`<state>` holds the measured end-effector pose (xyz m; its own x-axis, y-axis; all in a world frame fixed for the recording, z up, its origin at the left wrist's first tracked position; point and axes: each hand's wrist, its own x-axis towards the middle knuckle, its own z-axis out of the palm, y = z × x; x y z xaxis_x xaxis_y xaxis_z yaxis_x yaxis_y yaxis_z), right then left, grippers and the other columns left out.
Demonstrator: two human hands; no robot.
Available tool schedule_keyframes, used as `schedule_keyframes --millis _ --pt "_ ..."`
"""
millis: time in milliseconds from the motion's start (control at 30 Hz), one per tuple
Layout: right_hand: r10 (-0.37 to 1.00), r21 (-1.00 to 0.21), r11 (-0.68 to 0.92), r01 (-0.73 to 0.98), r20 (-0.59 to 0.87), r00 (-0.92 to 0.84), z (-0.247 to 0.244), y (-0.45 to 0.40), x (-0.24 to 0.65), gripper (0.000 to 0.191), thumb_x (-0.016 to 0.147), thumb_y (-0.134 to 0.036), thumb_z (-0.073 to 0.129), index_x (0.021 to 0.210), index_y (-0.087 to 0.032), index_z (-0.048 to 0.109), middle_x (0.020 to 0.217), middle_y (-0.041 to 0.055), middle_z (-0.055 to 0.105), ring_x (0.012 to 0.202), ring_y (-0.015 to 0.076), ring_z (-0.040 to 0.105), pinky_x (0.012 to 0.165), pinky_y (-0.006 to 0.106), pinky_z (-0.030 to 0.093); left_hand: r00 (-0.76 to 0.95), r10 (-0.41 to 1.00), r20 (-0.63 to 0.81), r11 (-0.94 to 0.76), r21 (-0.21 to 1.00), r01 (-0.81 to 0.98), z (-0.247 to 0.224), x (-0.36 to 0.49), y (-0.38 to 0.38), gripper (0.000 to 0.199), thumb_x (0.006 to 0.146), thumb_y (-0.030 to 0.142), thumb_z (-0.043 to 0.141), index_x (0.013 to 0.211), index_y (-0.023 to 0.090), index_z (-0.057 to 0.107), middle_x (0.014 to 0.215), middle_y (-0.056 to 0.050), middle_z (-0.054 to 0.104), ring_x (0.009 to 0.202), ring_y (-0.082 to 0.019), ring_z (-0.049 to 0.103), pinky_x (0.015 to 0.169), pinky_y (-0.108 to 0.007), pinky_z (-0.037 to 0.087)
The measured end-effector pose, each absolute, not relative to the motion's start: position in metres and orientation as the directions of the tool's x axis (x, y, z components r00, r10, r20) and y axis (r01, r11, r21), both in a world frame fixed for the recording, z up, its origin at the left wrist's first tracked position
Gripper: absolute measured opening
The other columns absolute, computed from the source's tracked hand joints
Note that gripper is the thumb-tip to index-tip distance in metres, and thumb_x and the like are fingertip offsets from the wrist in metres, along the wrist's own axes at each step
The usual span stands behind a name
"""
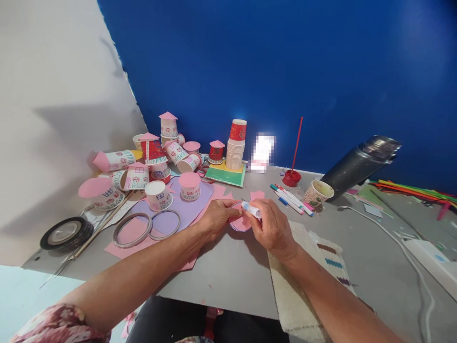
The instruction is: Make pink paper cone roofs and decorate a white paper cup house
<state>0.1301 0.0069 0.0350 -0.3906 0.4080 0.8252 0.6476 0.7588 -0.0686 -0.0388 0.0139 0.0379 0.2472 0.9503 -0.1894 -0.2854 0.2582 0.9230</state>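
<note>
My left hand [216, 218] pinches the left edge of a round pink paper disc [238, 222] above the table in front of me. Between the fingers of my right hand [274, 227] is a white glue stick [253, 210] with blue print, lying across the disc's upper right. Its tip seems close to the paper, but I cannot tell whether they touch. Left of the hands, a paper cup with a pink top [190, 186] and a plain-topped paper cup [158, 195] stand upside down on purple paper [203, 193].
Several decorated cups with pink roofs [137, 176] crowd the left. Two rings [132, 229] and a black tape roll [66, 233] lie nearer. A cup stack [235, 147] stands behind. Markers [291, 200], a patterned cup [319, 193], a tilted dark flask [357, 166] and a cloth [296, 286] are right.
</note>
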Motion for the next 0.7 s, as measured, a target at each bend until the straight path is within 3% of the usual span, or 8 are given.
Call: schedule_keyframes --millis 300,467,700 --pt "0.456 -0.163 0.685 0.711 0.856 -0.243 0.042 0.014 0.148 0.022 0.089 -0.014 0.063 0.11 -0.02 0.057 0.095 0.0092 0.071 0.088 0.0235 0.067 0.078 0.035 0.054 0.212 0.935 -0.285 0.342 0.882 -0.325 0.034 -0.037 0.014 0.029 0.059 0.008 0.072 0.088 0.007 0.074 0.083 -0.012 0.075 0.069 -0.018 0.067 0.07 -0.03 0.051" --pt "0.44 -0.121 0.744 0.658 0.829 -0.345 0.047 0.004 0.139 0.018 0.087 -0.017 0.064 0.104 -0.02 0.057 0.086 0.0067 0.071 0.077 0.0209 0.066 0.069 0.032 0.052 0.121 0.947 -0.298 0.321 0.871 -0.372 0.035 -0.039 0.017 0.036 0.06 0.004 0.07 0.096 0.009 0.073 0.076 -0.007 0.072 0.064 -0.014 0.064 0.068 -0.028 0.051" --pt "0.479 -0.064 0.708 0.703 0.775 -0.412 0.042 0.003 0.132 0.008 0.09 -0.018 0.061 0.098 -0.019 0.06 0.083 0.0058 0.07 0.076 0.0198 0.065 0.067 0.03 0.047 0.134 0.966 -0.222 0.252 0.927 -0.279 0.037 -0.037 0.012 0.035 0.064 0.003 0.067 0.097 0.01 0.074 0.077 -0.005 0.071 0.064 -0.012 0.06 0.064 -0.025 0.049"
